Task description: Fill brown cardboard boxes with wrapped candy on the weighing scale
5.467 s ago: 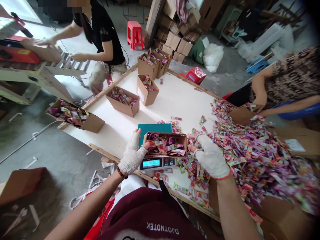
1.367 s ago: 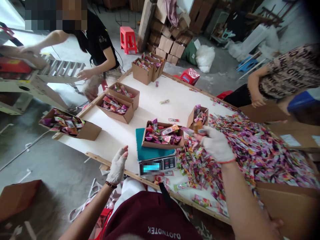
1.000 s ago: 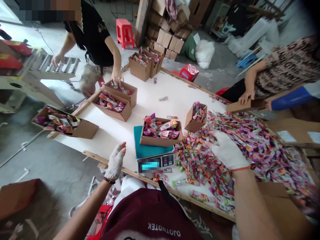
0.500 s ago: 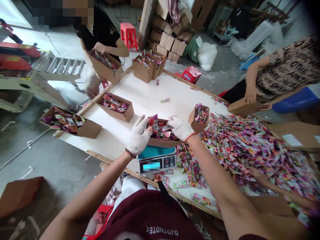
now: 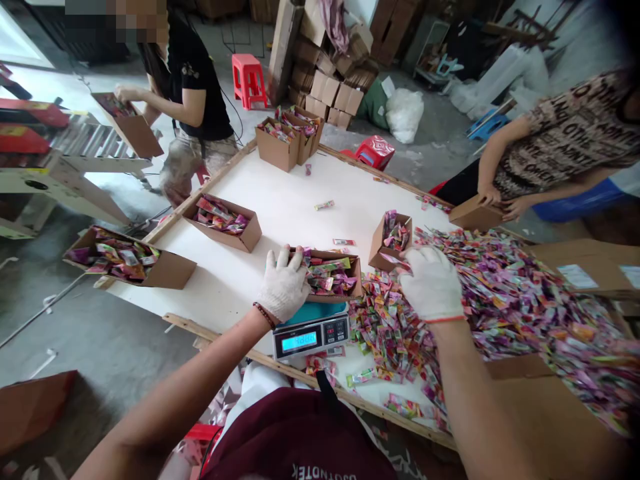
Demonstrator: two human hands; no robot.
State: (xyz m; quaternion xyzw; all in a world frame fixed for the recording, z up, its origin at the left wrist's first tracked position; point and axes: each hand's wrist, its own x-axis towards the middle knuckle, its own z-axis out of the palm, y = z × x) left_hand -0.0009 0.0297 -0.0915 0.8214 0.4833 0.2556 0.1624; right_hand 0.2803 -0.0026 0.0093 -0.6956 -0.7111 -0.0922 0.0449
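In a white knit glove, my left hand [image 5: 283, 285] rests at the left end of a cardboard box [image 5: 356, 275] full of small colourful packets. Its fingers are spread and hold nothing. This box stands on a digital scale [image 5: 313, 337] with a lit display. My right hand [image 5: 433, 283], also gloved, is beside a smaller filled box [image 5: 381, 248]. Its fingers are closed at the end of a pink packet [image 5: 395, 261] that points toward that box; the fingertips are partly hidden. Loose packets [image 5: 385, 320] are heaped beneath and around this hand.
A big pile of packets [image 5: 525, 300] covers the table's right side. Filled boxes stand at the left [image 5: 170, 267], left middle [image 5: 245, 237] and far end [image 5: 275, 152]. One co-worker [image 5: 193, 87] holds a box by a roller conveyor [image 5: 95, 143]; another [image 5: 550, 147] handles a box at right.
My right hand has moved from the box on the scale rightward to the smaller box. My left hand stays at its box. The far-left co-worker has carried a box from the table toward the conveyor.
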